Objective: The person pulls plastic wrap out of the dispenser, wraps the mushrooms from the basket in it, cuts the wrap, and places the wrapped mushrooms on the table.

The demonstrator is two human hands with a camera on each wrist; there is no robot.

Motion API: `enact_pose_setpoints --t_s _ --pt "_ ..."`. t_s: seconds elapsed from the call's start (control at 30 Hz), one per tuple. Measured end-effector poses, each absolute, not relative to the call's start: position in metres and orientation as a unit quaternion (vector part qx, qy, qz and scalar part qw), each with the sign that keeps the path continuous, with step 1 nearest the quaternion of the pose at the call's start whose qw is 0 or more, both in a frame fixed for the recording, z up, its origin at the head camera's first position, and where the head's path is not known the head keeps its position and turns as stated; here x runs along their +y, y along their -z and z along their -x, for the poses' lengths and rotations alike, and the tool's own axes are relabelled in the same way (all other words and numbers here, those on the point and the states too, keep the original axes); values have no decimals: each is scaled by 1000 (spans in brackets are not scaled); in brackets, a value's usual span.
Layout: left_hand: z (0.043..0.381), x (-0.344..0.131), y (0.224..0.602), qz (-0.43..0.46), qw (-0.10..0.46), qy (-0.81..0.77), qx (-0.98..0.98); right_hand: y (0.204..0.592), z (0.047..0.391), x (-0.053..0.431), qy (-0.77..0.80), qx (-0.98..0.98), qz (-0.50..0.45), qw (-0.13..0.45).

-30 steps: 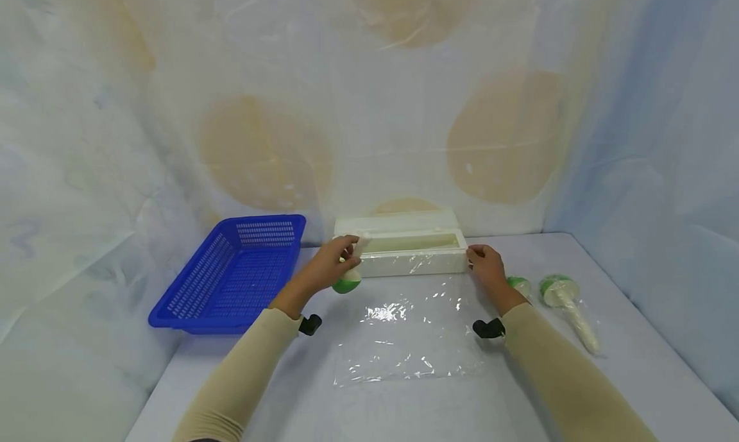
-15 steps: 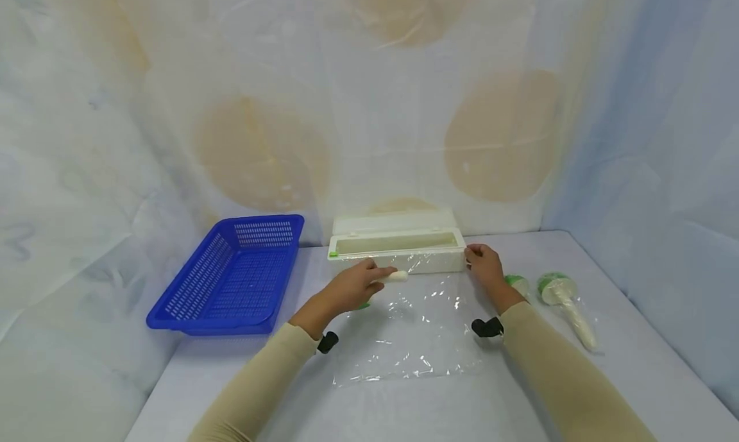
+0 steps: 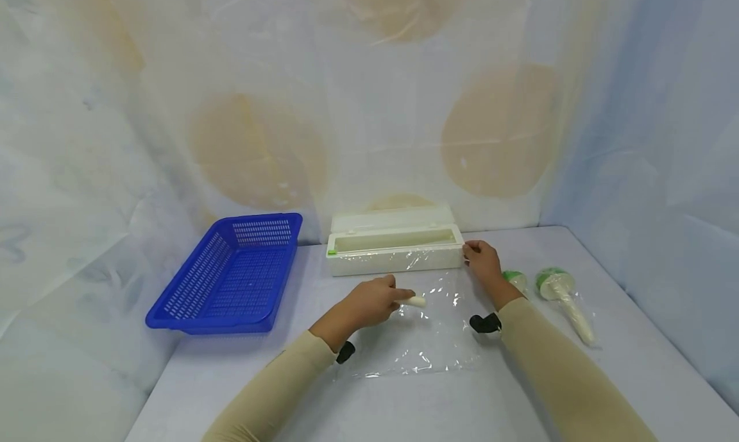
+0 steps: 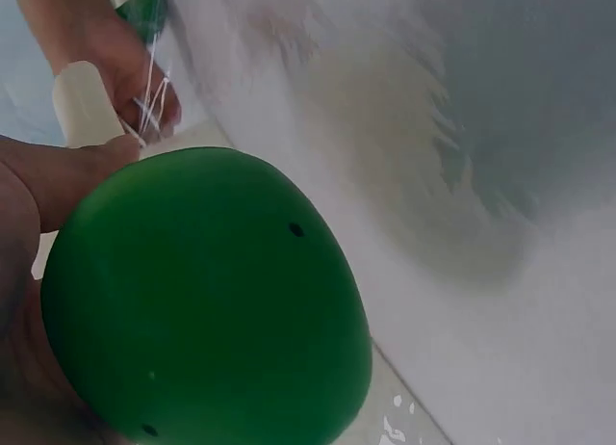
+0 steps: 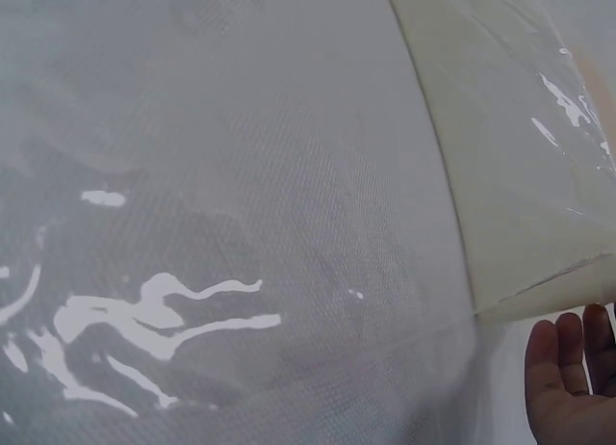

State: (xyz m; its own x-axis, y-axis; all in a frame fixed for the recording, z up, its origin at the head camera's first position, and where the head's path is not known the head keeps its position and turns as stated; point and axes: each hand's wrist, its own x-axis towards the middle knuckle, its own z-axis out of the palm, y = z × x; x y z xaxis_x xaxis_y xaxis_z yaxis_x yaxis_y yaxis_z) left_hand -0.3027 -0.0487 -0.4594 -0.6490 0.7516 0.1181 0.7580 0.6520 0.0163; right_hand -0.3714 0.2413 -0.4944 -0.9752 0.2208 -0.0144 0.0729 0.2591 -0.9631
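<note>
My left hand [image 3: 372, 301] grips a maraca-like object above the film. Its cream handle [image 3: 414, 301] points right, and its green rounded head [image 4: 207, 301] with dark specks fills much of the left wrist view. A white cling film dispenser [image 3: 398, 260] stands behind, lid [image 3: 392, 219] raised. Clear plastic film [image 3: 439, 339] stretches from it over the table towards me. My right hand [image 3: 484, 262] holds the dispenser's right end with its fingertips; its fingers [image 5: 544, 353] show beside the corner in the right wrist view. Whether they also pinch the film is unclear.
A blue plastic basket [image 3: 248, 281] stands at the left. Right of my right hand lies a film-wrapped green-and-cream object [image 3: 568, 304], with a second green-topped one [image 3: 515, 279] partly behind my wrist. A patterned sheet [image 3: 375, 108] hangs behind the white table [image 3: 450, 410].
My left hand has moved from the dispenser's left end, right and towards me, carrying the maraca-like object over the film. The handle has turned to point right. My right hand keeps its place.
</note>
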Motion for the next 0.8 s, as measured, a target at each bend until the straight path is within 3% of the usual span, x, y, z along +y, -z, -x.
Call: enact_pose_setpoints --t_s 0.3,0.8 --pt "296 -28 461 389 25 -50 -919 496 372 241 -602 -790 99 63" --pt "286 -11 485 407 78 -133 -900 496 372 241 -610 -783 101 65"
